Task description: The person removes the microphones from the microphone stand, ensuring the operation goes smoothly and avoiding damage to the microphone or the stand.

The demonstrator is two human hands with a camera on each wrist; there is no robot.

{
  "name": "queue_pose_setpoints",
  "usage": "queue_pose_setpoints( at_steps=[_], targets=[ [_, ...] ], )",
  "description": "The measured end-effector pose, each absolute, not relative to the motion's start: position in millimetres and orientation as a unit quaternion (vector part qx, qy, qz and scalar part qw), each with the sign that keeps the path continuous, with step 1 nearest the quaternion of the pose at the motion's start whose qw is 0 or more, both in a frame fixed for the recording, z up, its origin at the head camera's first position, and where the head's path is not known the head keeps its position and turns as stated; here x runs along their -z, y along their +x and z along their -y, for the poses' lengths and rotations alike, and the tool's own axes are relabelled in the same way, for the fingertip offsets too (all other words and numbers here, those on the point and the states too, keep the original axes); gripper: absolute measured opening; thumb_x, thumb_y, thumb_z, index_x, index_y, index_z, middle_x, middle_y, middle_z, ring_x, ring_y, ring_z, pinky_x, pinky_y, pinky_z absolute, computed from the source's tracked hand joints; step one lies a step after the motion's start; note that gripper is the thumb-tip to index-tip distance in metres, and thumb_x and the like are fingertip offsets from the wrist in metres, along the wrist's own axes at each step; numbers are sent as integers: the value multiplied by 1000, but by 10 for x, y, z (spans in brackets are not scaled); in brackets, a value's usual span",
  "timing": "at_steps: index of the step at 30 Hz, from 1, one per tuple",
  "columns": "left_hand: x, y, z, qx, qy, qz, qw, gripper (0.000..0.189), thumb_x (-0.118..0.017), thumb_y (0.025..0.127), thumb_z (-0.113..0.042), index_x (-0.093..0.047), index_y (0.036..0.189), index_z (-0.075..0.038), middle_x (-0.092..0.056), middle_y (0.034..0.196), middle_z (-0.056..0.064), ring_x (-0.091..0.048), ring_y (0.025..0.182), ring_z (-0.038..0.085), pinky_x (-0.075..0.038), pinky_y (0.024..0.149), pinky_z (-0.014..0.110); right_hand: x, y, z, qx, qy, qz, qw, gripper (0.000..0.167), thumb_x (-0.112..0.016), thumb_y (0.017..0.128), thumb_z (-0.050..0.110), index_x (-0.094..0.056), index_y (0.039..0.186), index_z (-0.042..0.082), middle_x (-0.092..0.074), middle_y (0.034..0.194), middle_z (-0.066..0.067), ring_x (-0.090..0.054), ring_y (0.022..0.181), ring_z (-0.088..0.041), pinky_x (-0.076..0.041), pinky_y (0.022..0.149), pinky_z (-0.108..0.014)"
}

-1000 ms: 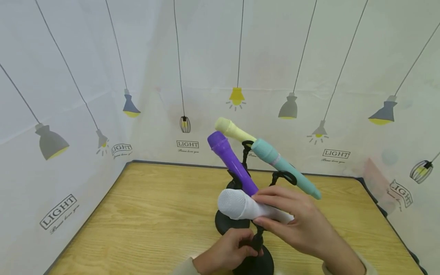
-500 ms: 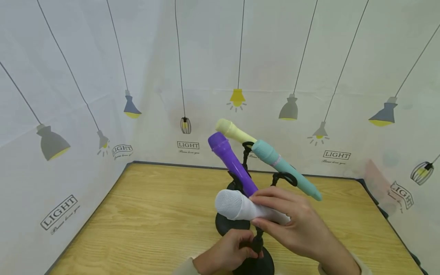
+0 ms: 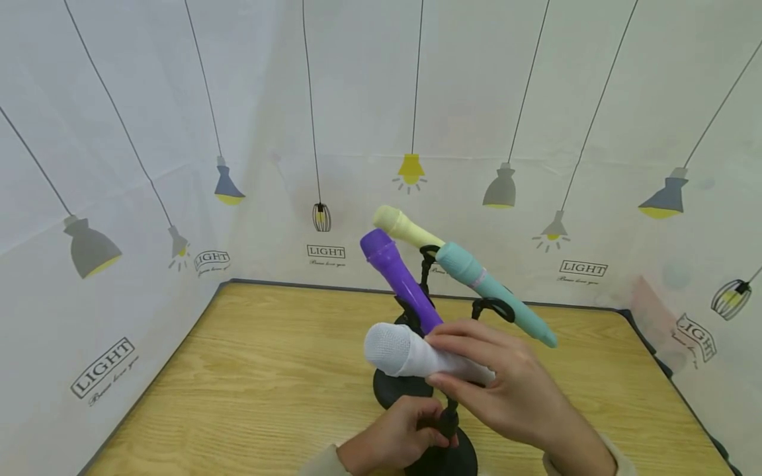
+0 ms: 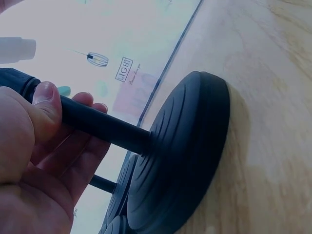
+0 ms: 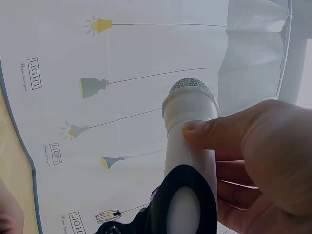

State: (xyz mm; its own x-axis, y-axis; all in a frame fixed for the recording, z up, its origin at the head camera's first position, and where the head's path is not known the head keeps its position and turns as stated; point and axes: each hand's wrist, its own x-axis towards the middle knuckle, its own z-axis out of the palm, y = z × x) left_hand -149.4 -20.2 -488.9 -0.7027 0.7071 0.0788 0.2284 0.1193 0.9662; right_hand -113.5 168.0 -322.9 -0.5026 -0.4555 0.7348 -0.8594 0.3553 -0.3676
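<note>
My right hand (image 3: 506,377) grips a white microphone (image 3: 395,350) around its body, thumb below and fingers above in the head view. In the right wrist view the microphone's lower body sits in the ring of a black clip (image 5: 185,183). My left hand (image 3: 395,433) holds the upright pole (image 4: 107,124) of a black microphone stand between thumb and fingers. Its round base (image 4: 190,146) shows large in the left wrist view. Just behind are a purple microphone (image 3: 405,281), a turquoise microphone (image 3: 494,287) and a pale yellow microphone (image 3: 405,225), all tilted on black stands.
The wooden table (image 3: 256,370) carries the stands close together near its middle. Another round stand base (image 3: 401,390) stands just behind the held one. A white backdrop (image 3: 268,218) printed with hanging lamps encloses the back and sides.
The right hand and the white microphone have shifted left, the microphone sliding further through toward its head end. The left hand stays on the stand; the other microphones have not moved.
</note>
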Motion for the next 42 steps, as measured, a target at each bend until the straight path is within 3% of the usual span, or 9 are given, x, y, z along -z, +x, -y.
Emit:
queue_pose_setpoints(
  at_steps=[9,18,30,36,42],
  targets=[
    [4895,-1502,174,-576,347,-715,191,13,-71,97,8,-73,107,1,-81,103,21,-70,100,-5,-52,98,16,3128,-1150,-1567,-370,419,779,284,41,-94,81,6,-80,120,11,-78,119,-5,-74,103,-18,-57,90,-17],
    [4878,-1486,193,-576,324,-720,211,10,-69,101,2,-74,109,-3,-83,106,12,-70,101,-5,-53,96,15,3094,-1130,-1572,-377,401,793,262,49,-94,77,1,-77,121,14,-78,121,-4,-73,108,-18,-54,94,-14],
    [4904,-1503,233,-584,319,-708,236,13,-68,105,-5,-73,116,-7,-82,112,7,-71,106,-2,-53,97,15,3152,-1085,-1654,-370,369,825,215,51,-95,80,5,-76,125,18,-78,124,1,-72,104,-12,-62,83,-29],
    [4941,-1503,266,-595,324,-694,245,16,-66,107,-9,-72,122,-7,-81,119,10,-71,111,0,-53,100,16,3173,-1081,-1657,-386,367,820,209,48,-94,82,6,-76,125,19,-78,121,3,-72,102,-10,-63,82,-29],
    [4996,-1502,243,-610,343,-680,220,17,-68,104,-5,-70,120,0,-78,119,24,-72,110,0,-54,100,18,3200,-1103,-1642,-403,384,799,225,49,-95,79,3,-77,123,16,-79,118,-2,-74,101,-13,-62,83,-26]
  ],
)
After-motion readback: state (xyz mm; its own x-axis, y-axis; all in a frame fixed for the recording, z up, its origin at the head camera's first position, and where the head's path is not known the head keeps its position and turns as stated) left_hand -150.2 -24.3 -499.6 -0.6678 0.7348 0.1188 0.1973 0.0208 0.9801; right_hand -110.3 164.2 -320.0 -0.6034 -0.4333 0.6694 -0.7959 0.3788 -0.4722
